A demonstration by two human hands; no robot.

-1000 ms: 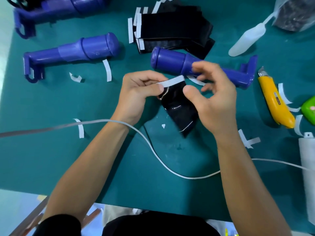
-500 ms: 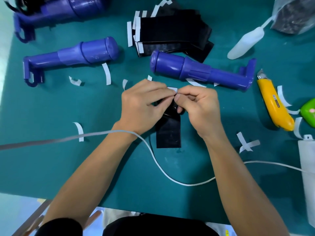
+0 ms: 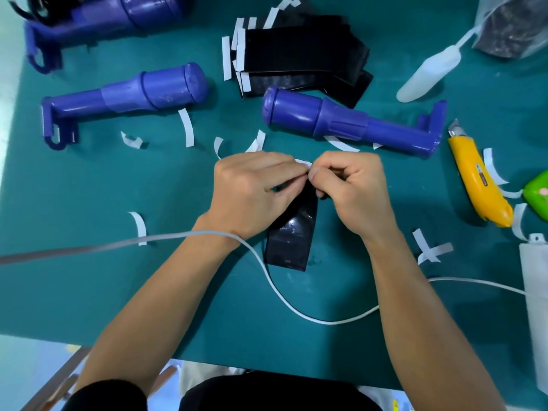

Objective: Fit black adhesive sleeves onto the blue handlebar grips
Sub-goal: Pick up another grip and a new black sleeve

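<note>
— Where is the black sleeve found?
— It is seen in the middle of the green mat. Its top edge is held up between the two hands.

— How are the hands held?
— Both are curled. The sleeve's top edge is pinched by the left hand and by the right hand, fingertips close together. A white strip is seen there too.

— Where are the blue grips laid?
— One blue grip is laid just past the hands. Another grip is laid further left. A pile of sleeves is stacked behind them.
</note>
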